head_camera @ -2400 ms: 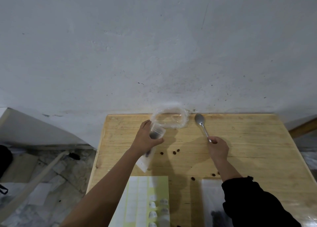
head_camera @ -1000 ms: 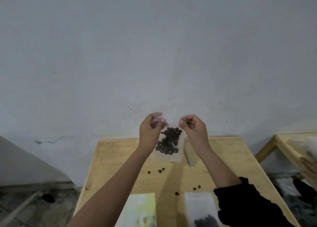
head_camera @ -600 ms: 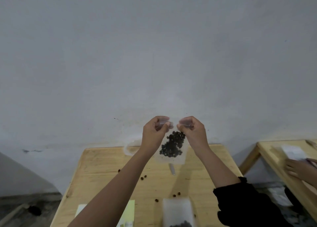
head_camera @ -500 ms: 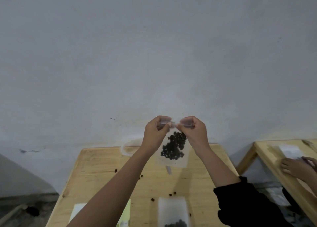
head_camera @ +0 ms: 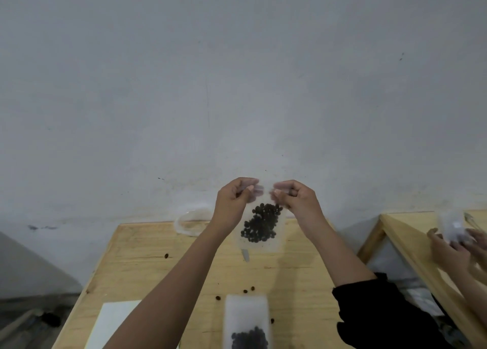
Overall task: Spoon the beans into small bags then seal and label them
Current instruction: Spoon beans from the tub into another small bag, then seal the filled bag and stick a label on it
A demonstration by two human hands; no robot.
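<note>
- Hands up over the desk [head_camera: 147,264]: left hand [head_camera: 233,203] and right hand [head_camera: 296,199] each pinch the top edge of the bag [head_camera: 275,243] between thumb and curled fingers, close together
- Bag hangs upright in the air above the far half of the desk, with the beans [head_camera: 261,226] heaped in its lower part, higher toward the right
- Step in hand looks like sealing: this bag seems filled, and the fingers sit right at its mouth
- Next move calls for pressing the mouth shut from end to end, bag kept upright so no bean catches in the seal; how far it is closed I cannot tell, as the top is blurred
- Spoon [head_camera: 245,255] lies on the desk, mostly hidden by the bag; a clear tub [head_camera: 189,219] sits at the far edge, left of the hands
- Flat bag [head_camera: 246,311] holding beans lies at the near edge, stray beans [head_camera: 166,256] scattered about
- White sheet [head_camera: 116,322], likely the labels, lies near left, ready for labelling
</note>
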